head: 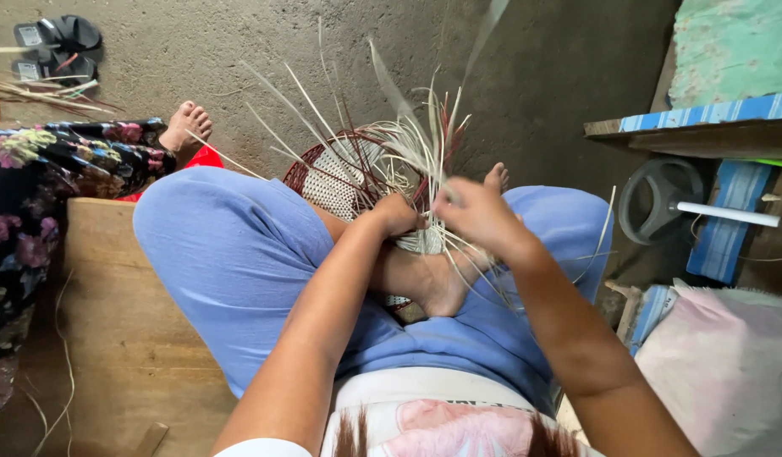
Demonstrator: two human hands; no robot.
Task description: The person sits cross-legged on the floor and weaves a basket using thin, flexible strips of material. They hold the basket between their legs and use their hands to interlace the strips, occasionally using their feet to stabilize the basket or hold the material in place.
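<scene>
I see L hand [397,214] gripping woven basket [349,173] rim; R hand [474,213] pinching pale strips [425,140]; basket holds nothing.

Home weaving spot, rough concrete floor [239,51], wooden bench [120,338], sandals [57,42] lying nearby

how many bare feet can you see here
3: the person's own foot tucked under the basket, their other foot's toes beyond the right hand, another person's foot upper left. Others may be hidden.
</scene>
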